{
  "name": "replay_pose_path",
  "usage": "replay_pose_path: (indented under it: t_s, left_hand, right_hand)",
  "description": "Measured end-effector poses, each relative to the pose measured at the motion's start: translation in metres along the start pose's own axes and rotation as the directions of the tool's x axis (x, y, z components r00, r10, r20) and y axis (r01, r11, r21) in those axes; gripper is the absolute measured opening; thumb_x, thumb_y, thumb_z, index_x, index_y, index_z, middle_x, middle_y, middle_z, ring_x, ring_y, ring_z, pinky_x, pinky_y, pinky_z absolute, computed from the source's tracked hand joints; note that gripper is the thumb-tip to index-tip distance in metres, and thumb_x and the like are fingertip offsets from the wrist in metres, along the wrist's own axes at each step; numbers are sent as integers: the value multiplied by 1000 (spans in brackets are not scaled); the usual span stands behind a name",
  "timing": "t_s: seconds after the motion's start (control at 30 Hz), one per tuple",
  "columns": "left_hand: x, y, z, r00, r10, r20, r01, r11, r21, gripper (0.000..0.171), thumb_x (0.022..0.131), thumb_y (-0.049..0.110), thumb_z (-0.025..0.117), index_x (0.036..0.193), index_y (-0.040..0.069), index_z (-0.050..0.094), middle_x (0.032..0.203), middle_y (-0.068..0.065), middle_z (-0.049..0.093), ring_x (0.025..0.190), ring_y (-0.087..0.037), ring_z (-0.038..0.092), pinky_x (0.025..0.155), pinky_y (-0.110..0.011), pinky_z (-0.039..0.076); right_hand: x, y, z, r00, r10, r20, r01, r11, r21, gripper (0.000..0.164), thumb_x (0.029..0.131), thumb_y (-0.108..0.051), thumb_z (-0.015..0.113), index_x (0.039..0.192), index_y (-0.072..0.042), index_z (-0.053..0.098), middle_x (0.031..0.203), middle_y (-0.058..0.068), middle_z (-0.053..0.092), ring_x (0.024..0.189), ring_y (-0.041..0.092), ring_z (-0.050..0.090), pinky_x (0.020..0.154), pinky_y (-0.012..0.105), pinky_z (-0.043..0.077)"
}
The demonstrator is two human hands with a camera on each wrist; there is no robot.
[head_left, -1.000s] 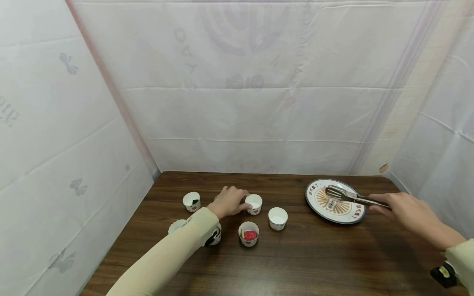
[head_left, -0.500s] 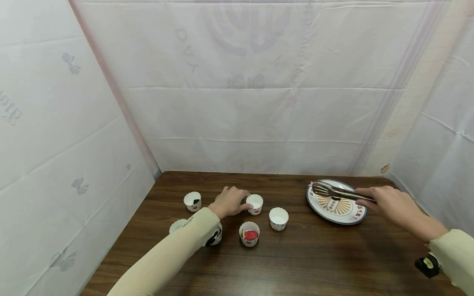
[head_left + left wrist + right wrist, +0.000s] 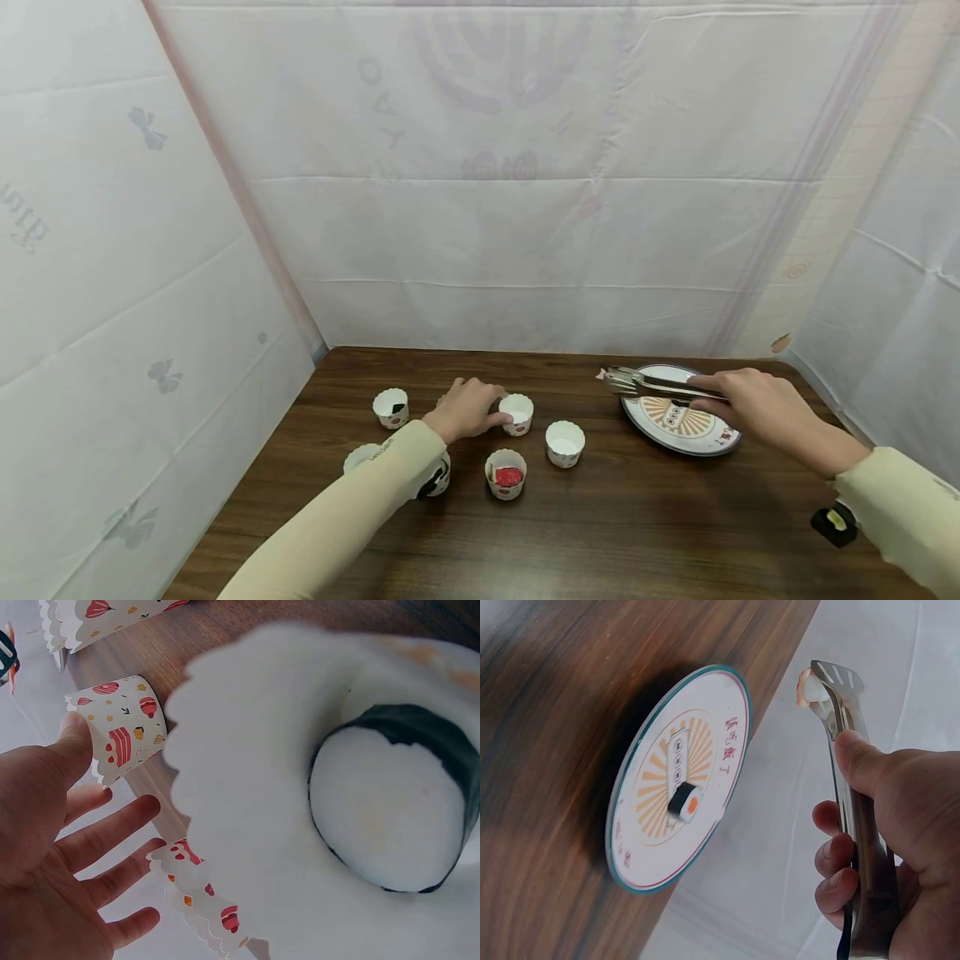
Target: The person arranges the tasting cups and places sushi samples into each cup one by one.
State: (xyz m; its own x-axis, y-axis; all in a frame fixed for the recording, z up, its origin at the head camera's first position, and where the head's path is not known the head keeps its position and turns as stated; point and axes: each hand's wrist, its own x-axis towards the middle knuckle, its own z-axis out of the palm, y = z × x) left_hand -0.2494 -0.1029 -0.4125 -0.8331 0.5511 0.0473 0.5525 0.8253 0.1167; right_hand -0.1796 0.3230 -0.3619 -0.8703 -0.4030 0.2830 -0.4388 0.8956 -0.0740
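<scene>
My left hand (image 3: 468,411) holds a white paper baking cup (image 3: 520,417) between thumb and index finger; the other fingers are spread in the left wrist view. My right hand (image 3: 750,408) grips metal serving tongs (image 3: 847,750). Their slotted tips pinch a small white and orange-pink piece (image 3: 807,688), possibly shrimp sushi, just past the left rim of the patterned plate (image 3: 675,437). On that plate sits a sushi roll (image 3: 685,802) with a dark wrap and an orange centre. Another baking cup (image 3: 564,446) stands between the held cup and the plate.
A baking cup with a red-topped piece (image 3: 507,477) stands nearer the front. More cups stand around the left arm, one with a dark-wrapped piece (image 3: 392,408), another partly hidden by the sleeve. A rice roll (image 3: 386,810) fills one cup close to the left wrist camera. White cloth hangs behind.
My right hand has carried the tongs and the pinched piece leftward, from above the plate to beyond its left rim. The left hand has stayed at its cup.
</scene>
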Motion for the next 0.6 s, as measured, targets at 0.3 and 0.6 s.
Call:
replay_pose_path:
  t_s: [0.3, 0.6]
  left_hand:
    - [1, -1, 0, 1000, 3, 2, -3, 1000, 3, 46, 99, 43, 67, 134, 13, 68, 117, -7, 74, 108, -26, 69, 102, -58, 45]
    - [1, 0, 0, 1000, -6, 2, 6, 1000, -4, 46, 99, 42, 68, 134, 13, 68, 120, -7, 73, 110, -26, 68, 103, -58, 44]
  right_hand:
    - [17, -15, -7, 995, -91, 32, 91, 996, 3, 37, 96, -31, 73, 127, -11, 74, 119, 11, 74, 95, 32, 73, 61, 43, 55]
    - [38, -29, -11, 983, -180, 44, 179, 984, 11, 34, 96, -28, 74, 126, -11, 74, 98, 1, 77, 74, 16, 69, 51, 32, 46]
